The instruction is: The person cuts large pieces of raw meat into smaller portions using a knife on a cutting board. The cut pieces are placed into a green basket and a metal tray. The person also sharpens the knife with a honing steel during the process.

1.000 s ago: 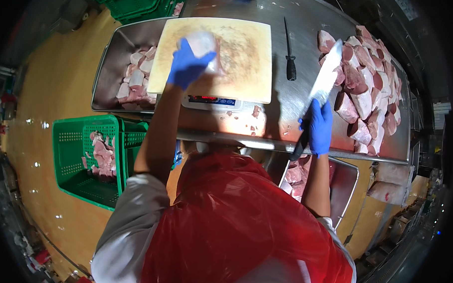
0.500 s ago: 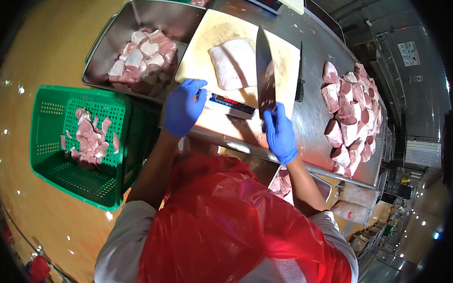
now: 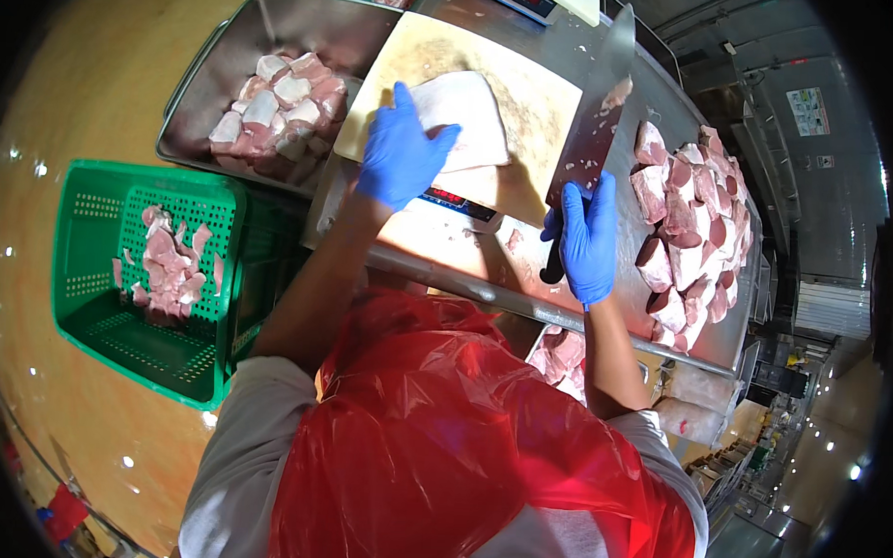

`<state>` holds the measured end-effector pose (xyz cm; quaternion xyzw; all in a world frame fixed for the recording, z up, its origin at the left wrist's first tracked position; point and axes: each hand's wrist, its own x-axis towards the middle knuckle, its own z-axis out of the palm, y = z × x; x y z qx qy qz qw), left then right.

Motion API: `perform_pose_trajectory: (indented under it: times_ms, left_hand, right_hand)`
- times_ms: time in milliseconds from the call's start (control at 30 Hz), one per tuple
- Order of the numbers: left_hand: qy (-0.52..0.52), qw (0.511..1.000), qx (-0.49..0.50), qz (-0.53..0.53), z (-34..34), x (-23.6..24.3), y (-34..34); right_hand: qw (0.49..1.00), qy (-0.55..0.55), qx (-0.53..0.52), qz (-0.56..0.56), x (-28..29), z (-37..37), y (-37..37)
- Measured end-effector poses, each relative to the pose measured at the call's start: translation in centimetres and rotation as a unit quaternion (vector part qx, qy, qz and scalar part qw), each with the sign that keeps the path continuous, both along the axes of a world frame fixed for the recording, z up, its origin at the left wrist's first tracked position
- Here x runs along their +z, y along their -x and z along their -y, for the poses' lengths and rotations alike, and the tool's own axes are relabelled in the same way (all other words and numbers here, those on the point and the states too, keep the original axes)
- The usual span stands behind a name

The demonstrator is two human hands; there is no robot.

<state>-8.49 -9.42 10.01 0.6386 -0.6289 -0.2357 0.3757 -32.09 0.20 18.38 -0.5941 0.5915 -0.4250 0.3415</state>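
Observation:
A pale slab of meat lies on the cutting board, over a scale whose display shows at the near edge. My left hand, in a blue glove, rests on the slab's left side with thumb and index finger spread. My right hand, gloved too, grips the handle of a broad-bladed knife. The blade points away from me, just beyond the board's right edge, with meat scraps stuck to it.
Left of the board stands a metal tub of meat chunks; nearer is a green perforated crate with trimmings. Cut meat pieces are heaped on the steel table at right. Another scale sits at the back.
My left hand has moved from the board's near edge onto the slab. My right hand has carried the knife rightward, off the board. The board and slab have shifted slightly.

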Motion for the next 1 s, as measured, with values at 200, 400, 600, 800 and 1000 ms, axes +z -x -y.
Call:
perform_pose_trajectory:
  times_ms: [200, 400, 600, 800, 1000]
  left_hand:
    - [-0.132, 0.961, -0.085, 0.229, 5.2, 4.3, 7.4]
    - [0.067, 0.832, -0.535, 0.130, 11.8, 1.5, 5.0]
    - [-0.014, 0.972, -0.191, -0.138, 8.9, -0.6, -5.7]
    - [0.133, 0.975, -0.173, -0.043, 3.8, -2.6, -3.8]
    - [0.109, 0.973, -0.163, -0.118, 0.9, -0.8, 2.4]
  right_hand:
    - [0.994, 0.002, -0.083, 0.067, -1.2, -1.9, 3.7]
    - [0.990, -0.005, -0.126, 0.058, -1.6, -4.0, 6.9]
    - [0.978, -0.060, -0.199, -0.016, -4.2, -9.0, 11.2]
    - [0.977, -0.082, -0.150, -0.126, -5.2, -8.0, 10.1]
    - [0.972, 0.046, -0.005, -0.229, -3.1, -2.1, 4.3]
